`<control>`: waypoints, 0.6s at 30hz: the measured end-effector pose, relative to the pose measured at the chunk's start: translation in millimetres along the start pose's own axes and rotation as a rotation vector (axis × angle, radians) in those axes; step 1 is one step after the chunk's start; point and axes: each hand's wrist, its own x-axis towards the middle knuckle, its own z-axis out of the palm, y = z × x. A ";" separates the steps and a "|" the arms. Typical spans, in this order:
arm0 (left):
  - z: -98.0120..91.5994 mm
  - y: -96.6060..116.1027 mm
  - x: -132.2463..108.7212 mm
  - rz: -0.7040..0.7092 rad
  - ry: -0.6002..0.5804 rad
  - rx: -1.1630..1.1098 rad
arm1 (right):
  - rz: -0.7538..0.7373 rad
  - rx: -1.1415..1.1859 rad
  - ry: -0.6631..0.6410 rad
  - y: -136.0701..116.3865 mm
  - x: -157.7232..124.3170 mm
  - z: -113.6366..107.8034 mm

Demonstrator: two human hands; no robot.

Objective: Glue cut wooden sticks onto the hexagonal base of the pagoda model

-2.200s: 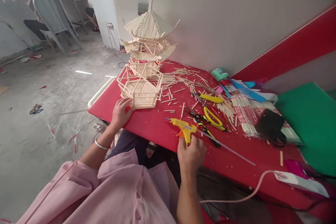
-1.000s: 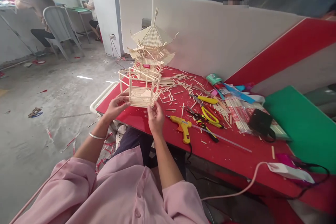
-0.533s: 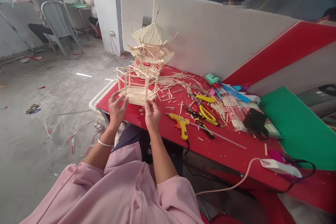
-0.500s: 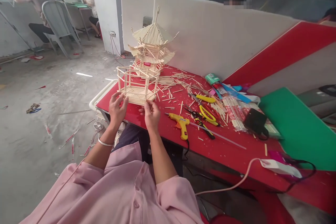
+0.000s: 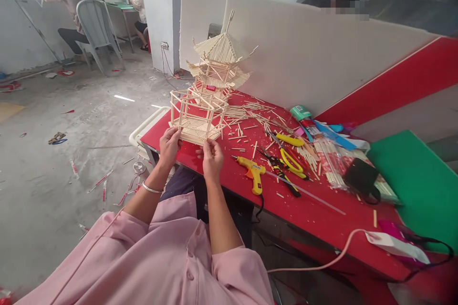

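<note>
Between my hands is a wooden-stick frame (image 5: 196,126), an open cage of thin sticks on a flat slatted base. My left hand (image 5: 169,145) pinches the base at its near left edge. At the near right corner my right hand (image 5: 212,156) grips the base between thumb and fingers. Right behind the frame stands a stick pagoda model (image 5: 222,64) with tiered roofs, its lower part partly hidden by the frame. To the right of my right hand lies a yellow glue gun (image 5: 253,171) with a clear glue stick in its back.
Loose sticks (image 5: 246,112) are scattered over the red table (image 5: 229,200). Pliers (image 5: 281,171), yellow-handled scissors (image 5: 293,159), packed sticks (image 5: 331,157) and a black box (image 5: 361,175) lie right. A power strip (image 5: 397,246) sits near the front edge. Another person (image 5: 71,0) sits far left.
The view has swung slightly left, so everything appears shifted right. Both hands keep hold of the stick frame, which stays in nearly the same pose in front of the pagoda.
</note>
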 end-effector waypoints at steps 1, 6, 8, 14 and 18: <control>-0.1 1.1 0.1 -0.019 -0.003 -0.002 | -0.001 -0.001 0.001 -0.2 -0.2 -0.1; -0.2 5.1 1.3 -0.052 -0.013 0.005 | -0.003 -0.007 0.005 -0.4 -0.2 -1.1; 0.0 5.5 1.1 -0.049 -0.016 -0.004 | -0.001 -0.005 0.004 0.1 0.2 -1.5; -0.4 5.2 -0.5 -0.036 -0.023 -0.009 | 0.001 0.007 0.002 1.9 1.5 -2.6; -0.7 6.1 -0.4 -0.039 -0.031 0.006 | 0.001 0.007 0.010 2.1 2.9 -3.3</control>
